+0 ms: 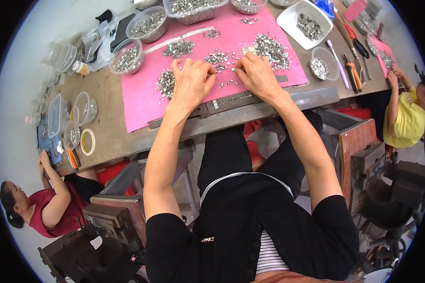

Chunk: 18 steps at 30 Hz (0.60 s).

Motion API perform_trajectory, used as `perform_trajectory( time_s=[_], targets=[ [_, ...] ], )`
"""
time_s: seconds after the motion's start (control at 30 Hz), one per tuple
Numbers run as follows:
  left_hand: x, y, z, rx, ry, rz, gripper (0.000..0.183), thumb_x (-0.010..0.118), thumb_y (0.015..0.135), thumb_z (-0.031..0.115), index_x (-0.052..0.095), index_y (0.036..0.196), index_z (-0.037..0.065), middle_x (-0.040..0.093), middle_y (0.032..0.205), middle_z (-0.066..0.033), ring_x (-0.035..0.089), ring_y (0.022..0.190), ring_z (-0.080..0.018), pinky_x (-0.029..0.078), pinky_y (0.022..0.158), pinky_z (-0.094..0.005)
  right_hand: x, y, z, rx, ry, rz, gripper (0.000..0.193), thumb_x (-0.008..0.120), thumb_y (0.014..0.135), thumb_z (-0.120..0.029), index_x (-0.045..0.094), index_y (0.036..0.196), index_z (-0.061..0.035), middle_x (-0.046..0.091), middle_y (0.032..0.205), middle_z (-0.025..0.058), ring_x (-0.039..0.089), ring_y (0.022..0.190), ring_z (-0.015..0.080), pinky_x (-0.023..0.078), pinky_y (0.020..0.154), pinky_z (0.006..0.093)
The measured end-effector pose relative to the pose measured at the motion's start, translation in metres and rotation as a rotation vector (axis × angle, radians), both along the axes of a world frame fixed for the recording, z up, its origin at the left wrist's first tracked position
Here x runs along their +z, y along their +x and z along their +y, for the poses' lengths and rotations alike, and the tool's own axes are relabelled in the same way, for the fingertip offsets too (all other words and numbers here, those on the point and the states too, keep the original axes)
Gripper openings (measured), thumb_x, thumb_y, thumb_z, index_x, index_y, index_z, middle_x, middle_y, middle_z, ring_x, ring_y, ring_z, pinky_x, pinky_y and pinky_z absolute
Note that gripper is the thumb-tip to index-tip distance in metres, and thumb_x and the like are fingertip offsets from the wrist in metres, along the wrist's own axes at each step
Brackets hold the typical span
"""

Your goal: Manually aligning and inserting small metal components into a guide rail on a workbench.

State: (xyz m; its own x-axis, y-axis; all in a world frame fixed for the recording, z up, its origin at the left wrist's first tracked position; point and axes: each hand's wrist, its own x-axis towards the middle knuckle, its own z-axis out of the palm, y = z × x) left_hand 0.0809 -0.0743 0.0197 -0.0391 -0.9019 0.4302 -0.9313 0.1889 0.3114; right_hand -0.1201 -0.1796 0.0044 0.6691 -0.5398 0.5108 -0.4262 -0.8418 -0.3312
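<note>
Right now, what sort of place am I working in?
Likely a small assembly workshop: piles of small silver metal parts on a pink textured mat, clear plastic tubs of parts, orange-handled pliers.

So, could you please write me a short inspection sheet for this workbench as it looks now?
Surface: brown workbench with a pink mat on it.
Job's things: heaps of small metal pieces on the mat; a slotted metal bar at its near edge.
Clutter: clear tubs, white tray, pliers, tape roll.
Hands: left hand and right hand rest on the mat among pieces; grip cannot be told.
Cables: nothing seen.
Surroundings: two other people sit at the bench ends.
</note>
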Motion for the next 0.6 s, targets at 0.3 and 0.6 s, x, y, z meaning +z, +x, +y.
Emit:
perform_trajectory(
  time_s=[0.3,0.6],
  targets=[
    [-0.008,-0.03,0.056,-0.012,-0.145,0.187,0.011,0.076,0.081,0.012,0.07,0.09,0.01,0.066,0.085,-0.0022,0.063,0.085,-0.0197,0.035,0.1,-0.0415,0.008,-0.011,0.054,0.285,0.142,-0.109,0.013,0.072,0.085,-0.009,0.061,0.091,-0.0042,0.058,0.088,0.0102,0.06,0.086,0.0299,0.044,0.081,0.0407],
    [-0.018,-0.033,0.06,-0.008,-0.154,0.185,0.016,0.076,0.08,0.012,0.07,0.094,0.009,0.065,0.09,-0.0027,0.061,0.093,-0.0218,0.034,0.104,-0.047,-0.002,-0.007,0.067,0.242,-0.066,-0.113,0.015,0.073,0.084,-0.008,0.062,0.094,-0.0044,0.056,0.09,0.0094,0.058,0.087,0.0281,0.044,0.081,0.0397]
  ],
)
